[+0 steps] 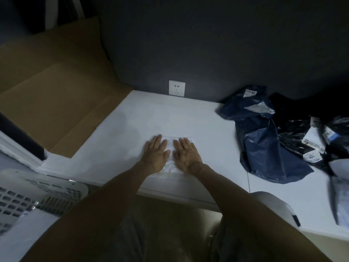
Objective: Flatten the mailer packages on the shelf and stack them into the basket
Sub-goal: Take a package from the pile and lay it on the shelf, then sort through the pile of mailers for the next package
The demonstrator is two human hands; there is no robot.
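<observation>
**Both palms down on the pale mailer**

The pale bubble mailer lies flat on the white shelf. It sits straight out from the wall socket on the person's side, close to the shelf's front edge. Both hands are on top of it, palms down. The left hand covers its left part and the right hand its right. All the fingers are straight and point toward the socket. The hands are side by side but not touching, with a narrow strip of crinkled plastic showing between them. Nothing is gripped or pinched, only pressed flat.

To the right of the socket, a dark blue mailer sprawls crumpled on the shelf, well apart from the hands. White labels show on the end nearer the wall. Further right again, and touching the blue one, is a heap of glossy black mailers with more white labels. At the right edge of the view lies a pale package too blurred to read.

Left of the socket, a big sheet of brown cardboard leans up from the shelf. Far down and left of the socket, off the shelf's front edge, stands the white slotted basket. Something pale and flat lies inside it, but what it is cannot be told. The socket sits low on a dark grey wall.
</observation>
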